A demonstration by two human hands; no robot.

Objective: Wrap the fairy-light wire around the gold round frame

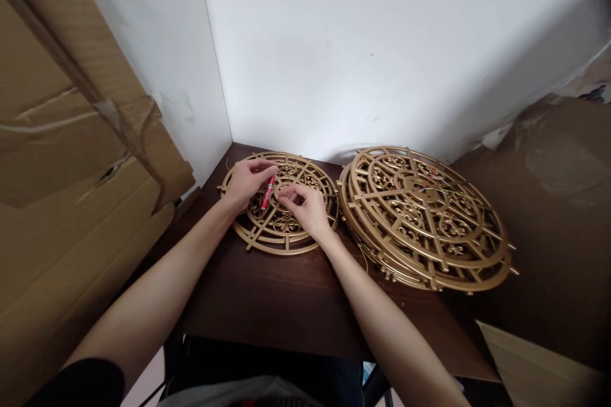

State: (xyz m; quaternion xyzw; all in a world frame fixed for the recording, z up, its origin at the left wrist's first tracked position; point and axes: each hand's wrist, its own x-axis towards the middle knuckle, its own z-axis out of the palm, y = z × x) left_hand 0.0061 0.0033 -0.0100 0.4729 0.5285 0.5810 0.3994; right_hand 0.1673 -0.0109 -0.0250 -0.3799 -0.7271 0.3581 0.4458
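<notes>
A round gold ornamental grille (281, 229) lies flat on the dark wooden table (281, 299) at the back left. My left hand (245, 181) rests on it, fingers closed on a small red tool (268, 191) that points down at the grille's centre. My right hand (307, 206) sits beside it over the centre, fingers pinched together on something I cannot make out.
A stack of several similar gold grilles (424, 216) with thin coloured wires lies to the right. Large cardboard sheets (71, 159) lean on the left, and more brown cardboard (548, 216) stands on the right. White walls meet in a corner behind the table.
</notes>
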